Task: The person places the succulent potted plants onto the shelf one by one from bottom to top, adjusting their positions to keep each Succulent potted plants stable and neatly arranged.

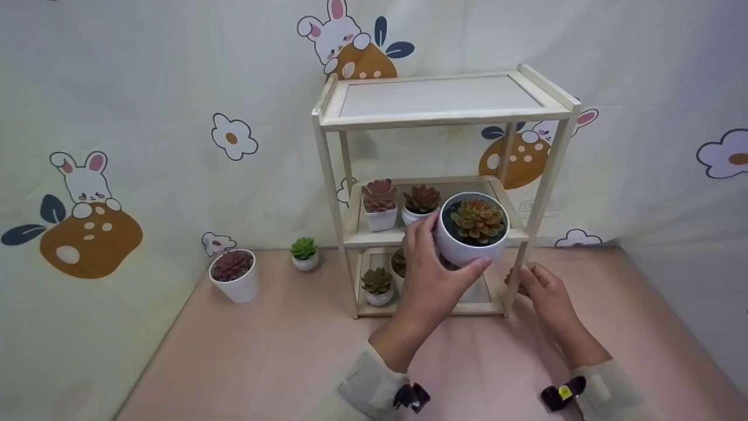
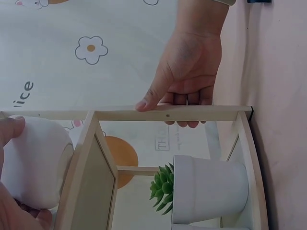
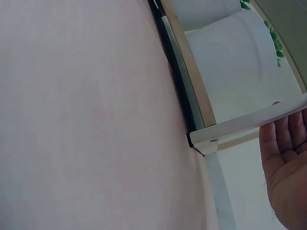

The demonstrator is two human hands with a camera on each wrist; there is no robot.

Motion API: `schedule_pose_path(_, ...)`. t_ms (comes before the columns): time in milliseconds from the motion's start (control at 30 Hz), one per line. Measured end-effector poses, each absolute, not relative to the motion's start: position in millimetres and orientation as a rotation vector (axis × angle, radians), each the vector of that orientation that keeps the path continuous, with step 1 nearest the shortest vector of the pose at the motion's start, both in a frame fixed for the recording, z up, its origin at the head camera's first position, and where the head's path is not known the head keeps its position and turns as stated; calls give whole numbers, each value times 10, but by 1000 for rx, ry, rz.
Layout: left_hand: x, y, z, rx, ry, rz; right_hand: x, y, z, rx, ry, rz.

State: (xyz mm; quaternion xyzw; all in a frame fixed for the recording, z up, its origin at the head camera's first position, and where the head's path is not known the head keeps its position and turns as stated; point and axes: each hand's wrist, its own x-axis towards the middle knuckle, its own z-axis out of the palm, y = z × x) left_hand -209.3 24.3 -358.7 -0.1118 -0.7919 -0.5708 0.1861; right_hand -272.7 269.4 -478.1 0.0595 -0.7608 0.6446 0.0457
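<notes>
My left hand grips a white round pot holding a brownish-orange succulent. Thumb and fingers lie on opposite sides of the pot, which is raised in front of the middle tier. My right hand holds the right front post of a pale wooden three-tier shelf, low down. In the left wrist view, the thumb presses one face of that post while the fingertips reach round the other. On the middle tier stand a reddish succulent in a square white pot and another dark red succulent, its pot partly hidden.
The bottom tier bears a small potted succulent and others hidden behind my left hand; a green-leaved white pot shows there. Left of the shelf stand a red succulent in a white pot and a tiny green one. Patterned cloth hangs behind.
</notes>
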Motion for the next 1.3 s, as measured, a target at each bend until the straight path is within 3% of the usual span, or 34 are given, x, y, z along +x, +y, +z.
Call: schedule_pose_path(1300, -2192, 390, -3502, -218, -2268, -1416, -2737, 2686, -4780, 139, -2318, 1989)
